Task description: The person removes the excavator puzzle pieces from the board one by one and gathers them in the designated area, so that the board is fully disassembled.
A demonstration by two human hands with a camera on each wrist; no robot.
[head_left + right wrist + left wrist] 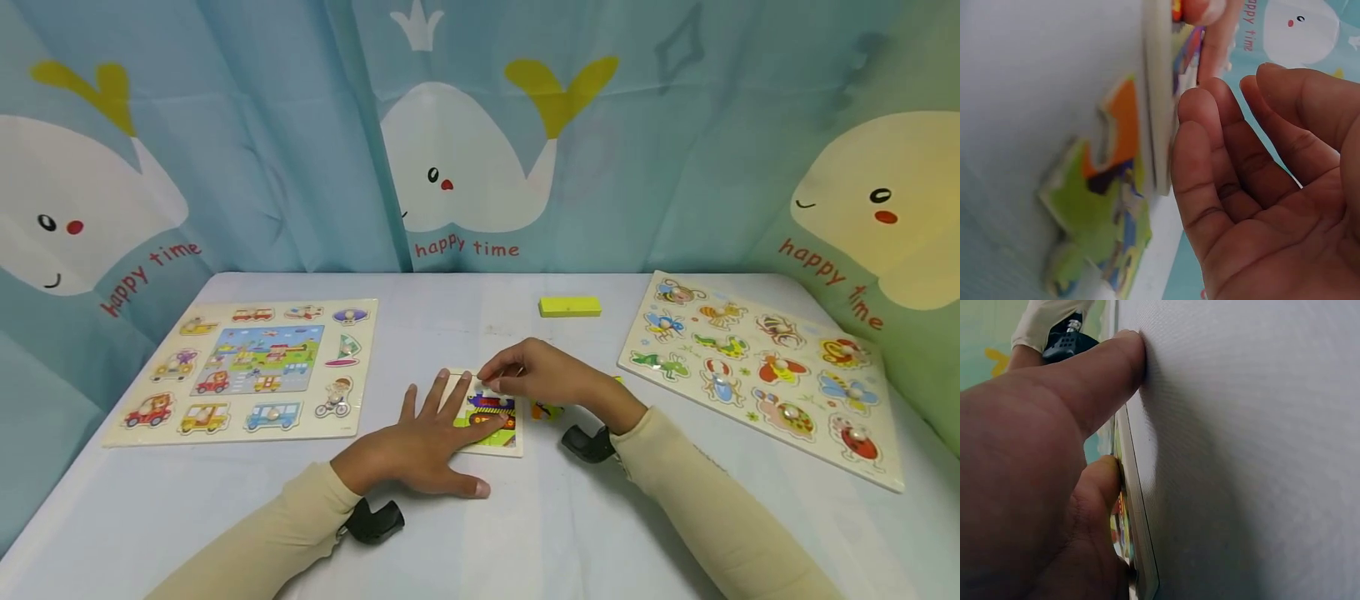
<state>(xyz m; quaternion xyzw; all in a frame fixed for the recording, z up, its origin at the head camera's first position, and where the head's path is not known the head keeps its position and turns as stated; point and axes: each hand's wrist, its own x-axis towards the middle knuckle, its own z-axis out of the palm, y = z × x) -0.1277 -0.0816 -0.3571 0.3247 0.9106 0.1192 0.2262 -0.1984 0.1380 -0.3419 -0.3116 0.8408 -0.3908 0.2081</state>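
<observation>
A small square jigsaw puzzle (491,440) with a pale frame lies mid-table, picturing a purple and orange tracked vehicle on green. My left hand (429,442) spreads over its left side, fingers straight; the thumb (1129,359) reaches down beside the frame. At the upper edge of the puzzle, my right hand (551,379) has its thumb and index fingertips close together. The right wrist view shows the other fingers (1194,169) loosely bent beside the frame, and no piece between them. Loose green and orange jigsaw pieces (1113,200) lie under that hand, partly hidden in the head view.
On the left lies a vehicle peg puzzle board (243,429); an insect peg puzzle board (738,346) lies at an angle on the right. A yellow-green box (570,307) stands toward the back. Behind the table hangs a whale-print curtain (315,150).
</observation>
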